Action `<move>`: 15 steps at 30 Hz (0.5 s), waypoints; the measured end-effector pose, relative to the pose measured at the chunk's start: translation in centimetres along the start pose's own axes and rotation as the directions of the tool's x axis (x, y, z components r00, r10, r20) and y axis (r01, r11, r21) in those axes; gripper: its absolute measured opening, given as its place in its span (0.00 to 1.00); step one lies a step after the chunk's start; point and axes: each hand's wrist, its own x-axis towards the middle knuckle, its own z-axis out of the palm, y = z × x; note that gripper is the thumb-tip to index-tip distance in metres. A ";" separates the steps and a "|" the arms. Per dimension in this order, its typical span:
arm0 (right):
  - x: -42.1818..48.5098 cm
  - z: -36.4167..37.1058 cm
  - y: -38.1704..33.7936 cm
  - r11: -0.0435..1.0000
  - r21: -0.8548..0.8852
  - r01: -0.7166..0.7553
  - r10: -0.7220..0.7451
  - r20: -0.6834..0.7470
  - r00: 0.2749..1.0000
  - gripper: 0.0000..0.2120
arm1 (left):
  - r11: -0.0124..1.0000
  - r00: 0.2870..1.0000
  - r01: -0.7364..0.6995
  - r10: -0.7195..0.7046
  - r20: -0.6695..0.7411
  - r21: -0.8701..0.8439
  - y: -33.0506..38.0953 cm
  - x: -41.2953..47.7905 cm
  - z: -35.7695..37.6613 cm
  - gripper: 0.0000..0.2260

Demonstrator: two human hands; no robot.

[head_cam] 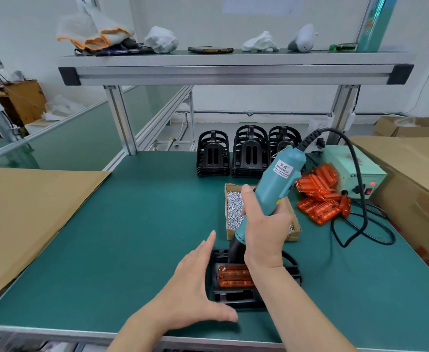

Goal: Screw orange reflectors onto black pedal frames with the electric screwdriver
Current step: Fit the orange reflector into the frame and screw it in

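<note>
The left hand (195, 283) is open, fingers straight along the left side of the black pedal frame (233, 297) and thumb across its near edge. The frame lies flat on the counter (132, 224). An orange reflector (235, 275) sits in the frame, just right of that hand. The right hand (264, 229) is wrapped around the electric screwdriver (276, 184), with the tool's tip down at the reflector's far edge. A box of screws (233, 207) stands just beyond this hand. Loose reflectors (320, 194) are piled further right.
</note>
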 end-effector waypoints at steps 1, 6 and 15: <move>-0.2 0.0 0.1 1.000 -0.009 0.007 -0.007 0.014 1.000 0.10 | 1.000 1.000 0.000 0.000 -0.005 0.021 -0.1 0.2 0.1 0.63; -0.8 0.1 0.6 0.997 -0.071 0.008 -0.005 0.053 0.999 0.09 | 1.000 0.999 -0.003 0.004 -0.047 0.004 -0.7 0.3 0.4 0.63; -1.2 0.2 1.2 0.990 -0.134 0.049 -0.033 0.116 0.993 0.09 | 1.000 0.998 -0.001 0.000 -0.063 -0.013 -1.0 0.5 0.5 0.64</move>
